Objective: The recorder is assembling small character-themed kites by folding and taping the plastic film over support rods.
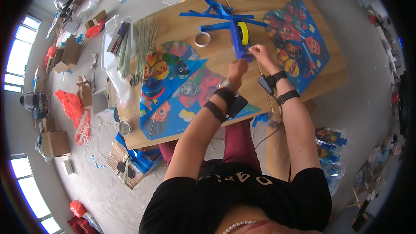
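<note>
On the wooden table stands a blue tape dispenser with a yellow tape roll in it. My left hand is closed at the dispenser's near end; what its fingers hold is hidden. My right hand has its fingers pinched together just right of the same end, and anything between them is too small to make out. Left of my forearms lies a blue sheet with colourful cartoon prints. A similar printed sheet is spread out right of my right hand.
Blue straps lie loosely behind the dispenser. A tape ring sits left of it. Thin pale rods lie at the table's left, beside a white plastic bin. Another roll is at the near left corner. Cartons stand on the floor.
</note>
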Available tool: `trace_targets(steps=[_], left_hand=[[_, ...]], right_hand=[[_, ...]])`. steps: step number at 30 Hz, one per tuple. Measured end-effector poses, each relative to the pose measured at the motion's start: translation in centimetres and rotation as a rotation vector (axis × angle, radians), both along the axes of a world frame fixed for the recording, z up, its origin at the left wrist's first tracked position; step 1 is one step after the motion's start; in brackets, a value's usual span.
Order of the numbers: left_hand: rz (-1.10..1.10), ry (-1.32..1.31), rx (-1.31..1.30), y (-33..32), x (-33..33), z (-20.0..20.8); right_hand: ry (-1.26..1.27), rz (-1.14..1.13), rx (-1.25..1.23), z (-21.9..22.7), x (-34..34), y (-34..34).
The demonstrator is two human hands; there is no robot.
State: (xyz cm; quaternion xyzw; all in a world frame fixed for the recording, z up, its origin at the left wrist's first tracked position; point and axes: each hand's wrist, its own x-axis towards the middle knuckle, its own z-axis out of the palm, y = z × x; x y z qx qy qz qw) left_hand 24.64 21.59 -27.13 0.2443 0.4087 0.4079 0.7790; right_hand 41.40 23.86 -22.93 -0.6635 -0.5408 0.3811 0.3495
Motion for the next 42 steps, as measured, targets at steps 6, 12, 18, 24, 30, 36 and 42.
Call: trace_targets(steps=[6, 12, 18, 24, 30, 36, 42], left_hand=[[0.021, -0.004, -0.032, 1.9, 2.7, -0.1], [0.111, 0.040, -0.114, 2.1, 3.2, 1.3], [0.162, 0.056, -0.075, 2.3, 1.1, 0.8], [0.128, 0.050, -0.075, 2.4, 1.4, 0.8], [0.134, 0.038, -0.051, 1.8, 1.8, 1.4], [0.151, 0.152, 0.000, 1.3, 2.5, 2.6], [0.236, 0.232, 0.029, 1.2, 3.8, 2.4]], right_hand=[[0.279, -0.014, -0.163, 0.2, 2.4, 0.0], [0.518, -0.044, -0.083, 0.6, 0.8, -2.2], [0.395, -0.215, 0.065, -0.9, -2.7, -13.8], [0.533, -0.351, -0.040, 3.5, -5.4, -33.0], [0.622, -0.328, -0.209, 3.8, -6.1, -41.7], [0.579, -0.349, -0.263, -0.9, -6.7, -42.4], [0.545, -0.377, -0.284, -2.2, -6.3, -42.1]])
